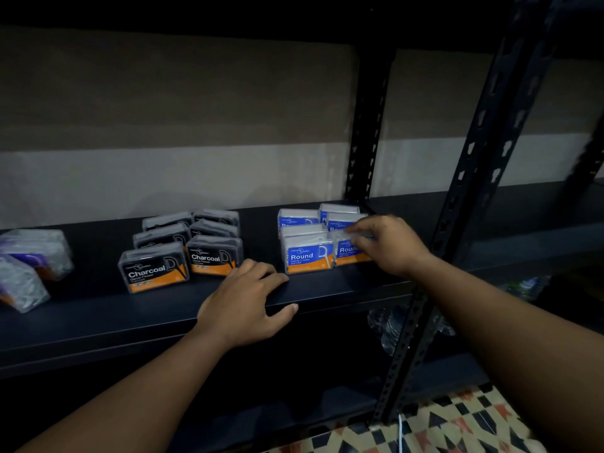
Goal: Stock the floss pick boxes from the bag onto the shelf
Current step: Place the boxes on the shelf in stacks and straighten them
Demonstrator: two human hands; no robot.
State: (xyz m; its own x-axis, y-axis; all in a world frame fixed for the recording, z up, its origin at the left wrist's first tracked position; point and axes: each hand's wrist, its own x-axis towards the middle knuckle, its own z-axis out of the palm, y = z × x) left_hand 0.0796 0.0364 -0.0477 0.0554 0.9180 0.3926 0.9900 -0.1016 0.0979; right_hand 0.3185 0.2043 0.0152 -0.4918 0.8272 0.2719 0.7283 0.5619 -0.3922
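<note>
Boxes of floss picks stand in three groups on the dark shelf (98, 317). Toward the middle sit the Charcoal boxes (153, 271), clear cases with black and orange labels, lined up in two columns running back from the front edge; dark picks show through their lids. To their right stand the Round boxes (309, 255), clear cases with blue and orange labels and white picks inside, also packed in two columns, touching one another. At the far left lie some purple-labelled boxes (36, 253), blurred and tilted, white picks visible through the plastic.

The right hand (389, 245) reaches in from the lower right, its fingers curled over the top of the front right Round box (348, 251) and closed on its lid, with the box standing on the shelf just beside its neighbour. The left hand (245, 300) lies palm down on the shelf's front edge between the Charcoal and Round groups, fingers spread and holding nothing, thumb hooked over the lip. A slotted black upright (467, 191) crosses in front of the right forearm.
</note>
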